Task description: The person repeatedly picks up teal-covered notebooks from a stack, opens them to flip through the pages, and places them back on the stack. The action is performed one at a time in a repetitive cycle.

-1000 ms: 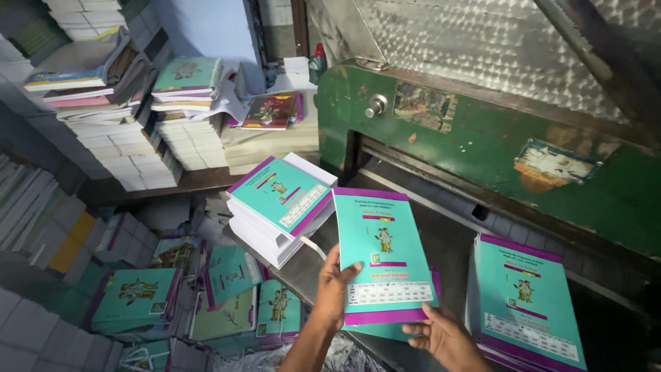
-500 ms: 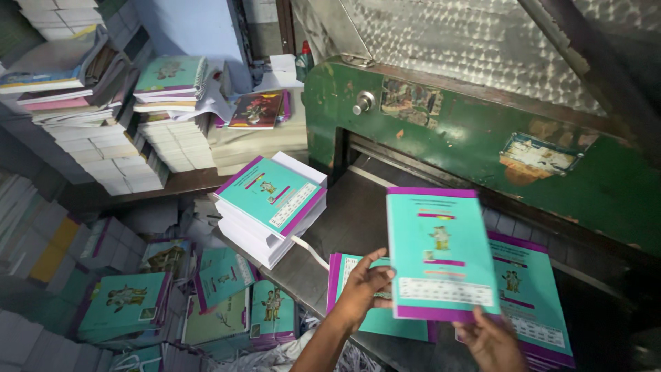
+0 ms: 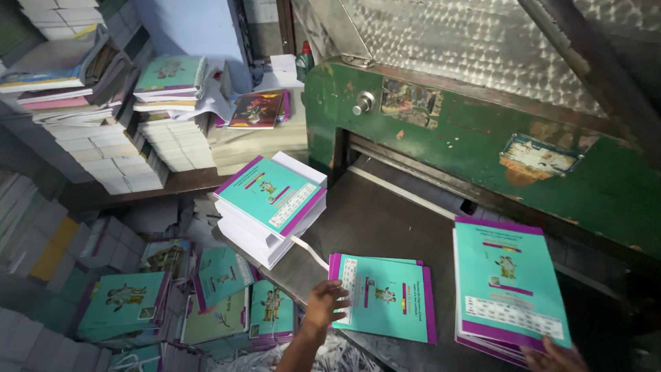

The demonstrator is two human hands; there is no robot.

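3 lots of teal-and-purple booklets on the dark machine table (image 3: 385, 220): 1 thick stack (image 3: 270, 207) at the left edge, 1 thin flat pile (image 3: 385, 296) in the middle, 1 pile (image 3: 508, 289) at right under the green machine body (image 3: 482, 138). Left hand (image 3: 323, 303) lies spread and flat on the middle pile's left edge, gripping nothing. Right hand (image 3: 554, 357) touches the right pile's bottom corner; mostly cut off by frame edge, can't tell grip. Approx 6 more booklets (image 3: 172, 303) lie on the floor at left.
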